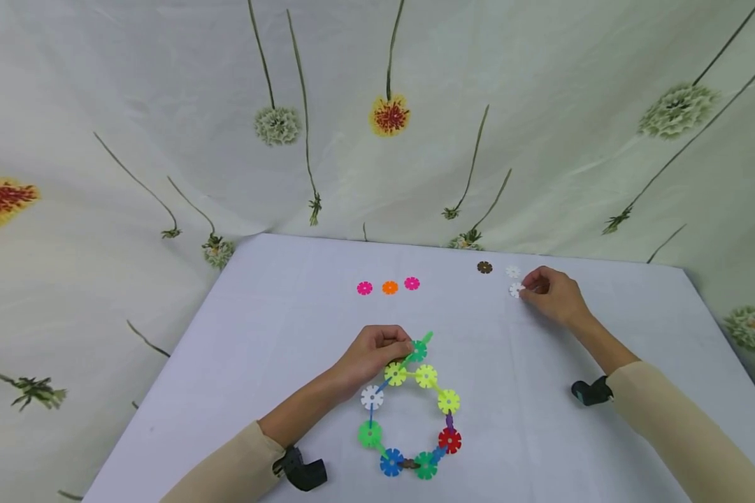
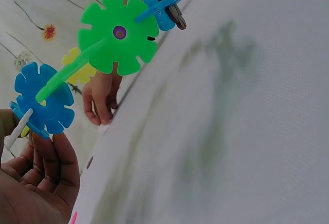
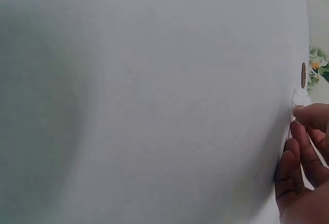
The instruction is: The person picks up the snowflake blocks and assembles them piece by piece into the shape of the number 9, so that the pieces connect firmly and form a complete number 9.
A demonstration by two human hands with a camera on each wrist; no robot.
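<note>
My left hand [image 1: 374, 355] pinches the upper part of a ring of linked, notched plastic flower discs, close to a green disc [image 1: 418, 351]. Yellow, red, blue, green and white discs [image 1: 372, 397] join edge to edge around the loop, which hangs toward me. In the left wrist view, a big green disc [image 2: 118, 54] and a blue disc [image 2: 49, 100] show beside the curled fingers. Over at the far right of the table, my right hand [image 1: 556, 297] pinches the edge of a loose white disc [image 1: 515, 290]; its fingers partly hide the disc.
Another white disc [image 1: 512, 271] and a brown disc [image 1: 484, 267] lie just beyond the right hand. Two pink discs [image 1: 365, 288] flank an orange disc [image 1: 390, 287] at the back middle. A flower-printed cloth [image 1: 352, 181] rises behind the white table [image 1: 277, 300].
</note>
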